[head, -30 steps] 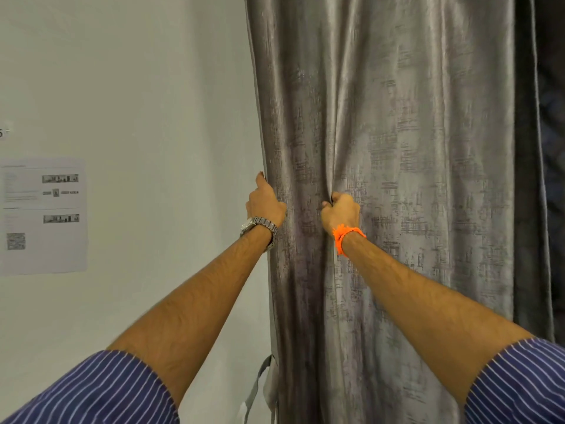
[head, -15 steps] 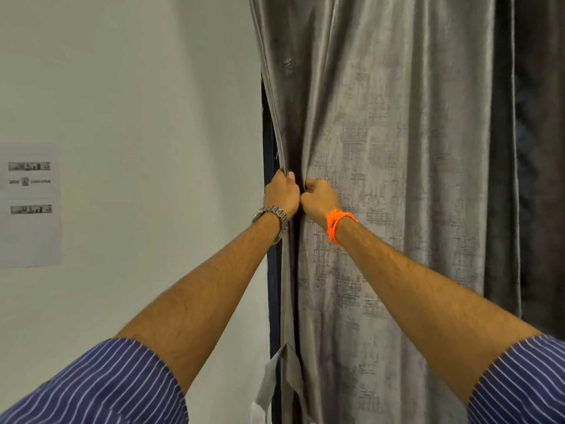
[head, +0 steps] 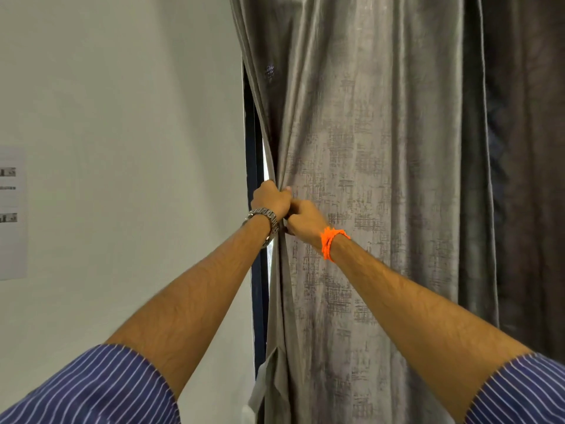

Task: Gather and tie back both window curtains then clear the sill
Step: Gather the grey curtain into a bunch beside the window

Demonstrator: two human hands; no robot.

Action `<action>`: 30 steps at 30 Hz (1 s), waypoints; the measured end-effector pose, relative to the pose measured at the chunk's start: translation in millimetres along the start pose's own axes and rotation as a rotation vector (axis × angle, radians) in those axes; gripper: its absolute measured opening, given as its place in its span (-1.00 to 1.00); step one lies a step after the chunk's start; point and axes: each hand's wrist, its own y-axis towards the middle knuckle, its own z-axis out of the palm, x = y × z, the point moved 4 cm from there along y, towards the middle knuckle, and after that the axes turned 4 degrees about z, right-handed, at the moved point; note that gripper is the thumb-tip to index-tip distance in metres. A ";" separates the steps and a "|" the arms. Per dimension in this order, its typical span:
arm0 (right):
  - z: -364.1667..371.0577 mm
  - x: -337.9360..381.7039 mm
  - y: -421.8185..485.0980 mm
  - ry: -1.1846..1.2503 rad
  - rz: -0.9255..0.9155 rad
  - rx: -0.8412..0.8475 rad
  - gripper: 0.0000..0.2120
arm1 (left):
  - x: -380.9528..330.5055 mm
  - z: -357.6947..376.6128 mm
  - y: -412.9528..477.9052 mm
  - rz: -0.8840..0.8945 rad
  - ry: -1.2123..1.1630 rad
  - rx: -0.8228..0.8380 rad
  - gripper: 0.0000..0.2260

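Note:
A grey textured left curtain (head: 360,148) hangs in front of me, its left edge pulled off the dark window frame (head: 253,148). My left hand (head: 270,200), with a metal watch, grips that edge. My right hand (head: 305,218), with an orange wrist cord, grips a fold of the same curtain and touches the left hand. A grey tie-back strap (head: 260,387) dangles low along the curtain's edge. A darker second curtain (head: 526,179) hangs at the far right. The sill is hidden.
A bare white wall (head: 122,148) fills the left side. A printed paper sheet (head: 12,215) is stuck on it at the far left. A thin strip of daylight shows between the frame and the curtain's edge.
My hands came together, bunching the curtain's left part. The curtain's edge shifted right and uncovered the dark window frame. The view swung to the right.

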 end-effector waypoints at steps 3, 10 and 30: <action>-11.4 -8.3 0.4 0.106 0.036 -0.001 -0.43 | 1.9 -0.5 1.4 0.028 0.077 -0.068 -0.87; -86.8 -55.0 2.8 0.201 0.129 -0.466 -0.80 | 13.7 8.1 10.8 0.047 0.057 -0.050 -0.87; -143.2 -114.0 0.4 0.168 0.316 -0.749 -0.15 | 27.3 31.5 24.6 0.074 0.060 -0.041 -0.81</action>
